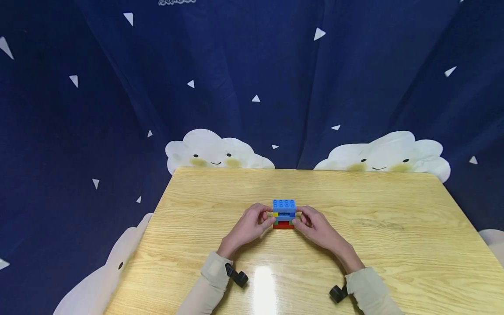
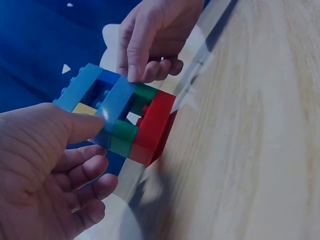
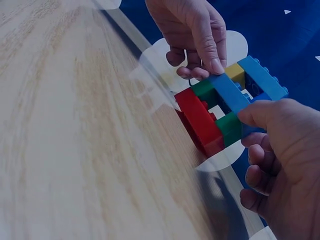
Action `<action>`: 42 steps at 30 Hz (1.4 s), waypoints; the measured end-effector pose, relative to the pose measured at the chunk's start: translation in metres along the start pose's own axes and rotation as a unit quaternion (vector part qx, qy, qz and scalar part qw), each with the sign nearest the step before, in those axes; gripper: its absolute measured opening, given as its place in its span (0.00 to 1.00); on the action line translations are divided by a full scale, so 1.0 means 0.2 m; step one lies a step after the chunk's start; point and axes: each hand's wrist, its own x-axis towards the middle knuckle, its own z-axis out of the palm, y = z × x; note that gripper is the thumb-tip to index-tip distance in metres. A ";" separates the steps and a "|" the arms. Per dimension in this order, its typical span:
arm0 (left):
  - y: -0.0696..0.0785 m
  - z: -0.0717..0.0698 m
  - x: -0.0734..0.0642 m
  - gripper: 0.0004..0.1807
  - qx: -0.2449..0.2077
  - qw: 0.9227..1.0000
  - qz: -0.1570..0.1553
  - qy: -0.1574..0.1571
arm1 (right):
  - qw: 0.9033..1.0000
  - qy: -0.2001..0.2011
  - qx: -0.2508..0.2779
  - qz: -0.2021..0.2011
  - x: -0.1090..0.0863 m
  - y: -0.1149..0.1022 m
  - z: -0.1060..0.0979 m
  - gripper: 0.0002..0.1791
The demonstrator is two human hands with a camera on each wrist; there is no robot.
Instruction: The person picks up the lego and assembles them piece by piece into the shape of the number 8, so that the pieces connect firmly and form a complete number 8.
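A small tower of toy building bricks stands upright at the tabletop, between both hands. Its bottom is a long red brick; above come two green bricks with a gap between them, then a long blue brick. Higher up, a yellow brick and a darker blue brick sit under a long blue top brick with studs. My left hand pinches the tower's left side, thumb on the front. My right hand pinches the right side likewise. Both index fingertips are partly hidden.
The tower is on a light wooden table, whose far edge lies beyond it. Behind hangs a dark blue curtain with white triangles and clouds. A black wrist mount sits on the left sleeve, another on the right.
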 end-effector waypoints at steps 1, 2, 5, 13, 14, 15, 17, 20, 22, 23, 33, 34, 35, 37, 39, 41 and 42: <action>0.00 0.00 0.00 0.18 -0.001 1.000 0.000 0.001 | 1.000 0.003 -0.003 0.001 0.00 0.00 0.00 0.21; -0.01 0.01 0.00 0.18 -0.002 1.000 -0.001 0.003 | 1.000 0.006 -0.007 0.001 0.00 0.00 0.01 0.21; -0.01 0.03 0.01 0.18 -0.001 1.000 -0.004 0.009 | 1.000 0.014 -0.019 0.001 0.01 -0.01 0.02 0.22; -0.03 0.06 0.02 0.17 0.010 0.999 -0.004 0.034 | 0.998 0.038 -0.046 -0.006 0.02 0.00 0.05 0.19; -0.02 0.06 0.02 0.17 0.011 0.999 -0.004 0.039 | 0.998 0.041 -0.050 -0.004 0.02 0.00 0.05 0.19; -0.02 0.07 0.02 0.17 0.013 0.999 -0.005 0.044 | 0.997 0.045 -0.057 -0.001 0.02 0.00 0.06 0.20; -0.02 0.07 0.02 0.17 0.014 0.998 -0.004 0.058 | 0.996 0.055 -0.068 0.006 0.02 0.00 0.07 0.21; -0.02 0.09 0.02 0.16 0.010 0.997 0.000 0.078 | 0.995 0.065 -0.079 0.018 0.02 0.00 0.08 0.22; -0.01 0.10 0.02 0.16 0.001 0.996 0.005 0.089 | 0.994 0.072 -0.081 0.023 0.02 -0.01 0.09 0.22; -0.01 0.10 0.02 0.16 -0.002 0.996 0.008 0.093 | 0.993 0.076 -0.081 0.026 0.02 -0.01 0.09 0.22; -0.02 0.13 0.02 0.15 -0.028 0.994 0.010 0.106 | 0.989 0.120 -0.085 0.013 0.02 -0.03 0.12 0.16; -0.02 0.13 0.02 0.15 -0.028 0.994 0.009 0.105 | 0.989 0.118 -0.085 0.013 0.02 -0.03 0.12 0.17; -0.02 0.13 0.02 0.15 -0.028 0.994 0.007 0.103 | 0.990 0.116 -0.083 0.015 0.02 -0.03 0.12 0.17; -0.02 0.13 0.02 0.16 -0.022 0.995 0.004 0.099 | 0.991 0.108 -0.078 0.018 0.02 -0.03 0.12 0.18; -0.02 0.13 0.02 0.16 -0.017 0.995 -0.003 0.093 | 0.992 0.100 -0.074 0.022 0.02 -0.03 0.12 0.18; -0.02 0.13 0.02 0.16 -0.015 0.996 -0.006 0.087 | 0.993 0.092 -0.071 0.024 0.02 -0.03 0.11 0.18; -0.03 0.13 0.02 0.16 -0.014 0.996 -0.008 0.084 | 0.993 0.089 -0.070 0.025 0.02 -0.03 0.11 0.18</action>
